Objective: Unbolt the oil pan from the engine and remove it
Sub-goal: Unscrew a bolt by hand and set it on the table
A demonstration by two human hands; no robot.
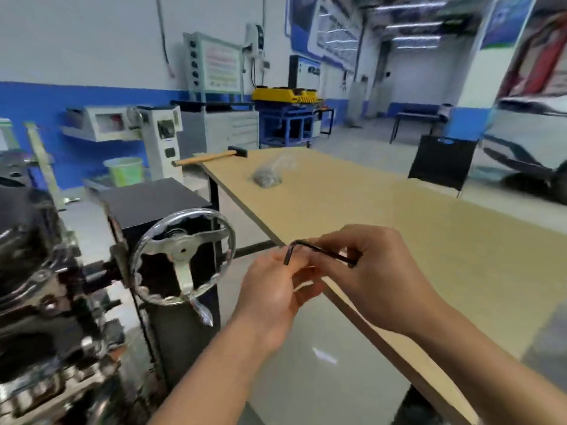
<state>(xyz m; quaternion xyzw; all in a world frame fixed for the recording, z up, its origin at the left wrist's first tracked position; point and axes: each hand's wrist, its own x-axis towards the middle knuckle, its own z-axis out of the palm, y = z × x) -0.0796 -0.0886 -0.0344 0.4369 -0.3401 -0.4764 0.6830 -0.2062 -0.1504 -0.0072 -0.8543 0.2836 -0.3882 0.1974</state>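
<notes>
1. One engine (36, 286) fills the far left beside one handwheel (184, 256); its oil pan is lost in blur.
2. One green bucket (124, 170), contents hidden.
3. On the table (460, 240): one hammer (211, 157) and one clear bag (270, 176) of small grey pieces.
4. The left hand (273, 296) and right hand (377, 280) both pinch one hex key (319, 251).

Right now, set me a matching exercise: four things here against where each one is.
Things:
1. hex key
2. hammer
3. handwheel
4. green bucket

Places:
a. near the blue wall
b. between left hand and right hand
c. far end of the table
d. beside the engine

Pairs: 1-b; 2-c; 3-d; 4-a
</notes>
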